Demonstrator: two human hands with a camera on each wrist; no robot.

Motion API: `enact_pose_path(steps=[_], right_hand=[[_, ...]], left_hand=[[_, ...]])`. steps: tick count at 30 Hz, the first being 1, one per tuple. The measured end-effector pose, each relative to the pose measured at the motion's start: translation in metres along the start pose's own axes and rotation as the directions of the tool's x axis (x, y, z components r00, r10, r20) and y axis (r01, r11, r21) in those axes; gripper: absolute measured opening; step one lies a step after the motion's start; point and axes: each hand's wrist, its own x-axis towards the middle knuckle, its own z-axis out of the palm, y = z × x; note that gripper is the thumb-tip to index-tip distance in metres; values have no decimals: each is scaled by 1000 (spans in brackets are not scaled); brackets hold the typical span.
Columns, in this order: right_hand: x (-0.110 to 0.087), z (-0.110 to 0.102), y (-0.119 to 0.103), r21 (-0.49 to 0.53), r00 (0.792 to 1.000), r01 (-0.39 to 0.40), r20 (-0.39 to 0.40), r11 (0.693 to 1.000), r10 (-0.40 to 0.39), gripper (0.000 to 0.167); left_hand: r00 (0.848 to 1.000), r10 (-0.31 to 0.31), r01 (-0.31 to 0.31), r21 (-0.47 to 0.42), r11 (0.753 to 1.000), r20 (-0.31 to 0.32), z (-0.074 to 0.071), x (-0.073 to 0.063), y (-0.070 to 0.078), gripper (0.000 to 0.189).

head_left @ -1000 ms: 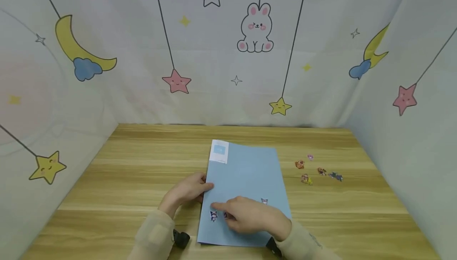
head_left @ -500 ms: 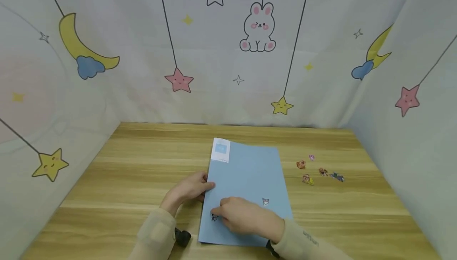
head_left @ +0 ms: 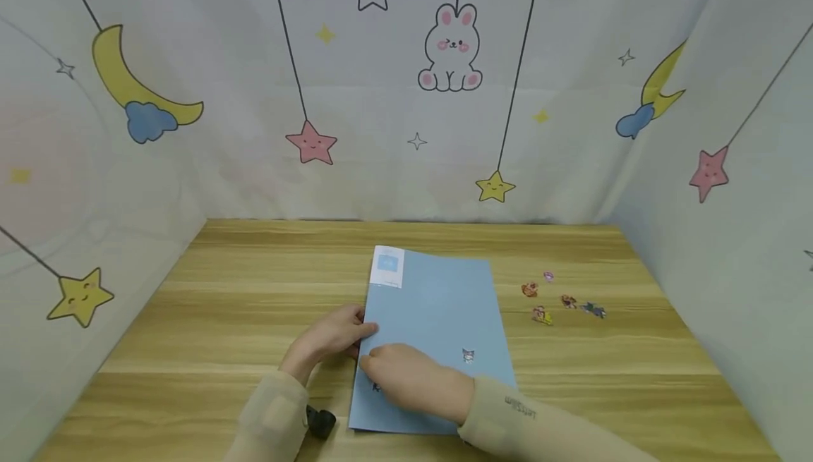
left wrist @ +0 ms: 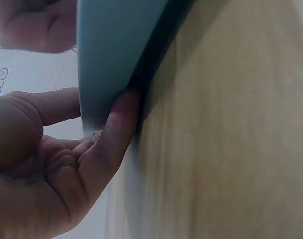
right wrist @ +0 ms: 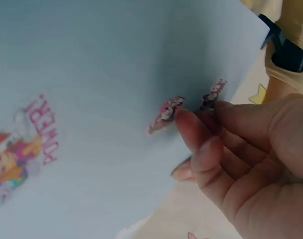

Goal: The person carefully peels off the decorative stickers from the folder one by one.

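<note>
The left forearm rises from the near side of the desk (head_left: 254, 286), its pale sleeve (head_left: 273, 405) reaching almost to the wrist, and the left hand (head_left: 336, 331) turns inward to clamp the left edge of the blue folder (head_left: 438, 307), thumb lying over the cover and fingers tucked underneath. The folder lies in the middle of the desk, a white label (head_left: 387, 266) at its far left corner. The right forearm crosses from the lower right, slanting over the folder's near part; the right hand (head_left: 413, 381) is back up, knuckles bent and fingers curled down near the left edge, close to the left hand but apart from it. From the right wrist, its fingertips are at a dark sticker (right wrist: 212, 94) and just beside a pink sticker (right wrist: 166, 114) on the cover; the picture is soft there, so I cannot tell whether they pinch anything or only press. A sticker lettered POWER (right wrist: 17, 149) is also on the cover, and a small pale sticker (head_left: 468, 355) sits beyond the right hand. More loose stickers (head_left: 542, 316) lie on the desk, right of the folder.
</note>
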Motion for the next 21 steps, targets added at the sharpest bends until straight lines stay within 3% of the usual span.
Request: enact_pose_path(steps=[6,11,15,21], right_hand=[[5,9,0,-123,998,48,-43,991,-53,7],[5,9,-1,-189,998,67,0,980,-69,11],[3,6,2,-154,997,66,35,986,-62,12],[-4,3,10,-17,998,49,49,999,-48,11]], left_hand=[[1000,0,0,6,1000,1,-1,1,-3,19],[1000,0,0,6,1000,6,-2,0,-3,19],[1000,-2,2,4,1000,3,-1,1,-3,19],[1000,-4,4,8,1000,0,0,1,0,19]])
